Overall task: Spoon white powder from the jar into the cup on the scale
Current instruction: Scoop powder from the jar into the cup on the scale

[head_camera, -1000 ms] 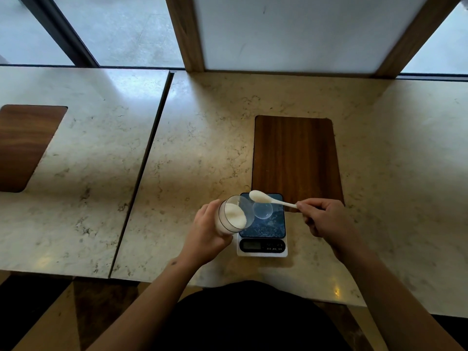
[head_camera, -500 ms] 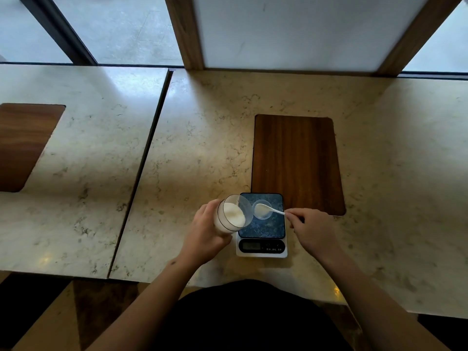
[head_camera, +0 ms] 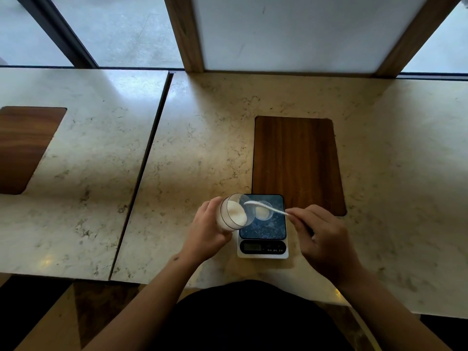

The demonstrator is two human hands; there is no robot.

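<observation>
My left hand [head_camera: 206, 228] grips a clear jar [head_camera: 234, 211] of white powder, tilted with its mouth toward the right, just left of the scale. My right hand [head_camera: 320, 233] pinches the handle of a white spoon [head_camera: 266, 207]. The spoon's bowl sits at the jar's mouth, above the scale. A small clear cup [head_camera: 262, 212] with a little white powder stands on the dark blue platform of a small white digital scale [head_camera: 263, 247] near the table's front edge.
A dark wooden inlay [head_camera: 296, 160] lies in the marble table right behind the scale. A second marble table [head_camera: 76, 160] with its own wooden inlay [head_camera: 22, 148] stands to the left across a narrow gap. Window frames rise behind.
The spoon dipped over the cup half a second ago, then swung left to the jar's mouth. My right hand followed it. The jar stayed tilted in my left hand.
</observation>
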